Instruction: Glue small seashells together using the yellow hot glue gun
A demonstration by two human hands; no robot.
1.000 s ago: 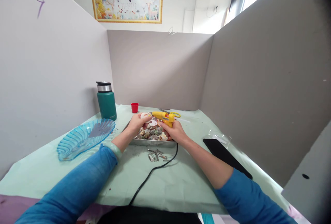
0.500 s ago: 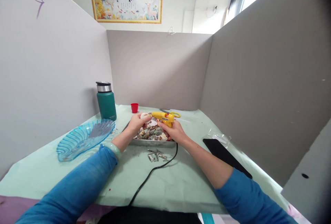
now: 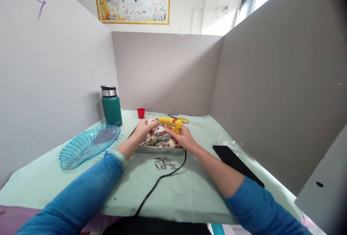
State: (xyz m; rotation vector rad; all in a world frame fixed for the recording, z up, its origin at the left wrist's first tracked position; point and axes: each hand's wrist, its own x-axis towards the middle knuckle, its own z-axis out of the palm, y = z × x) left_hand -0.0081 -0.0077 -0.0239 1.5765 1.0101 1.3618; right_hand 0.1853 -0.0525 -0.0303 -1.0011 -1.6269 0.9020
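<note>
Between the fingers of my left hand (image 3: pixel 142 129) is a whitish shell (image 3: pixel 152 121), pinched from the side. My right hand (image 3: pixel 182 137) grips a yellow hot glue gun (image 3: pixel 170 122) by its handle. The gun's nozzle points left and meets the shell's edge; whether it touches cannot be made out. Beneath both hands lies a metal tray (image 3: pixel 159 150) heaped with shells (image 3: pixel 159 140). In front of the tray, several small silvery metal pieces (image 3: pixel 164 163) lie in a loose pile. A black cord (image 3: pixel 155 184) trails from near my right hand to the table's front edge.
At left are a blue clear shell-shaped dish (image 3: pixel 78 148) and a green bottle (image 3: pixel 111 110). A red cup (image 3: pixel 141 113) and yellow-handled scissors (image 3: pixel 184 120) lie toward the back. To the right are a black flat object (image 3: pixel 235 164) and a clear plastic bag (image 3: pixel 230 144). Grey partitions enclose three sides.
</note>
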